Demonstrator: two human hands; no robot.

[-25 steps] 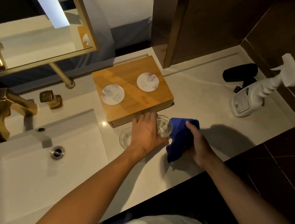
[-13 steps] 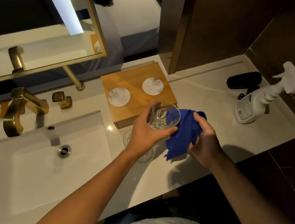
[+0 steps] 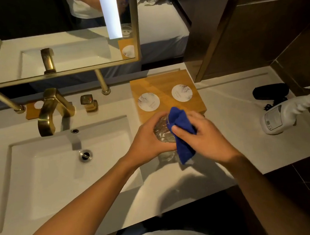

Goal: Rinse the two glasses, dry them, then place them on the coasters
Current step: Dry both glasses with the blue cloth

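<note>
- Above the counter (image 3: 230,118), in front of the wooden tray (image 3: 165,84): the left hand (image 3: 147,140) grips a glass (image 3: 162,132), lifted off the counter a second ago.
- The right hand (image 3: 202,136) now presses the blue cloth (image 3: 182,131) onto it, fingers curled round the cloth; drying has begun.
- The second glass (image 3: 166,157) stands below; both coasters (image 3: 148,101) are bare.

a white surface (image 3: 236,118) carries a sunken rectangular sink (image 3: 58,170) with a round metal drain (image 3: 85,156). behind the sink stands a brass faucet (image 3: 49,112), with a square brass knob (image 3: 88,102) just to its right. a brass-framed mirror (image 3: 51,52) hangs above. at the right, a white spray bottle (image 3: 289,112) lies on its side near a black hair dryer (image 3: 270,92). dark tiles (image 3: 288,38) line the wall.
</note>
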